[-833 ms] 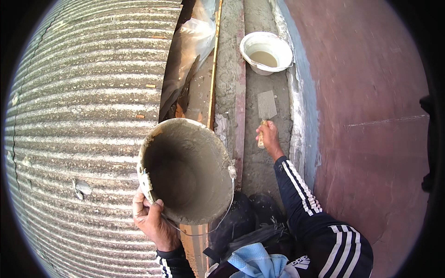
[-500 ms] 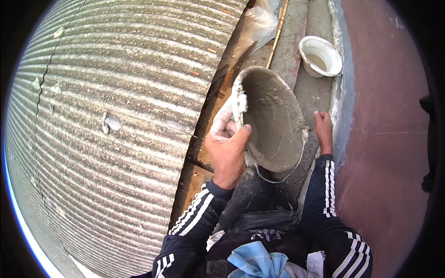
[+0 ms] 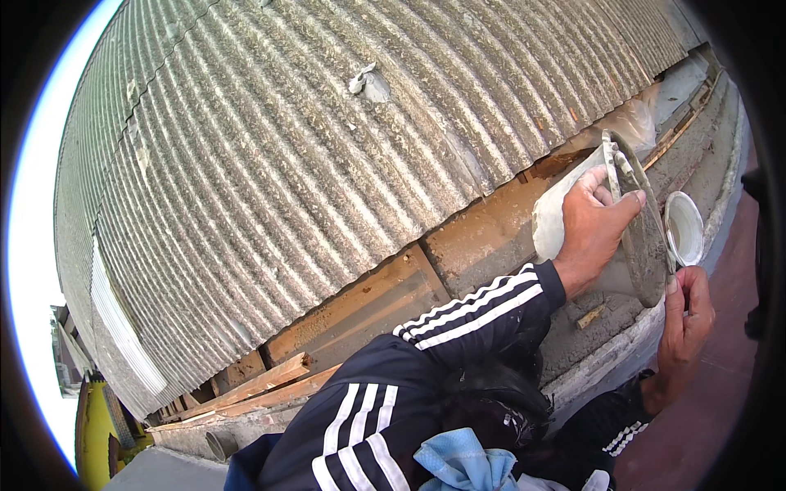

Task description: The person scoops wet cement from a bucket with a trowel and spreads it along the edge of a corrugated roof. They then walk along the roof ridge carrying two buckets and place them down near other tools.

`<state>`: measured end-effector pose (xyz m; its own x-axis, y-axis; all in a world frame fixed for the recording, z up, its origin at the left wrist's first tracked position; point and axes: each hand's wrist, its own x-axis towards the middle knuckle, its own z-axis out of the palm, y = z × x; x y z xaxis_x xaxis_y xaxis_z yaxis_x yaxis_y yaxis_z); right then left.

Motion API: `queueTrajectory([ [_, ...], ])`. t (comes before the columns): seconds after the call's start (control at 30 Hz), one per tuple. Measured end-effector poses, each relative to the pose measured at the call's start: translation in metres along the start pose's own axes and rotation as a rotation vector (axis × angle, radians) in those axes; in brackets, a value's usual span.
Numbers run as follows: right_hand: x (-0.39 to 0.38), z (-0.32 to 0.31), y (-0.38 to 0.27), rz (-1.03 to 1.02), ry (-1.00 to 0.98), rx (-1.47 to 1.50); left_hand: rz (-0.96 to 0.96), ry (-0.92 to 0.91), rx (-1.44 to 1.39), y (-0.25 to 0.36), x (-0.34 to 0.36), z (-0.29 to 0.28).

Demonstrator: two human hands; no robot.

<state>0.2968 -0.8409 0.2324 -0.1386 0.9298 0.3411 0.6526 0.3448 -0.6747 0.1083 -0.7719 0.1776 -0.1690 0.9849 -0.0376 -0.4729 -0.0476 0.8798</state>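
A mortar-coated plastic bucket (image 3: 550,225) is held tipped on its side over the cement channel (image 3: 577,344) along the roof edge. My left hand (image 3: 598,225) is closed on its rim, thumb uppermost. At the bucket's lower right side, my right hand (image 3: 684,319) has its fingers pinched at the rim near the handle attachment. A short yellow handle (image 3: 591,315), apparently the trowel's, lies on the grey mortar below the bucket, its blade hidden or not distinguishable. A white bucket (image 3: 688,219) stands just beyond the held one, to the right.
Corrugated roofing (image 3: 327,164) fills the upper left, above exposed boards (image 3: 475,229) and plastic sheeting (image 3: 634,123). Loose timber strips (image 3: 254,389) lie at the lower left. A maroon surface (image 3: 712,385) runs along the right. A yellow wall (image 3: 98,425) shows at the far left.
My view has swung left along the roof. The bucket has tilted further onto its side. My right hand has left the trowel and closed on the bucket.
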Motion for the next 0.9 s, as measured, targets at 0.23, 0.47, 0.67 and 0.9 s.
queueTrajectory([
  [0.23,0.045,-0.009,0.048,-0.103,0.250,0.303,0.013,-0.190,0.332,0.019,-0.007,-0.140],
  [0.47,0.021,-0.061,0.018,-0.038,0.147,0.130,-0.290,0.753,1.812,0.148,0.054,-0.442],
  [0.67,-0.009,-0.078,-0.002,0.020,0.217,-0.035,-0.706,0.993,1.592,0.232,0.049,-0.570],
  [0.9,-0.050,-0.105,-0.026,0.092,0.403,-0.253,-0.744,0.999,1.672,0.258,0.061,-0.581],
])
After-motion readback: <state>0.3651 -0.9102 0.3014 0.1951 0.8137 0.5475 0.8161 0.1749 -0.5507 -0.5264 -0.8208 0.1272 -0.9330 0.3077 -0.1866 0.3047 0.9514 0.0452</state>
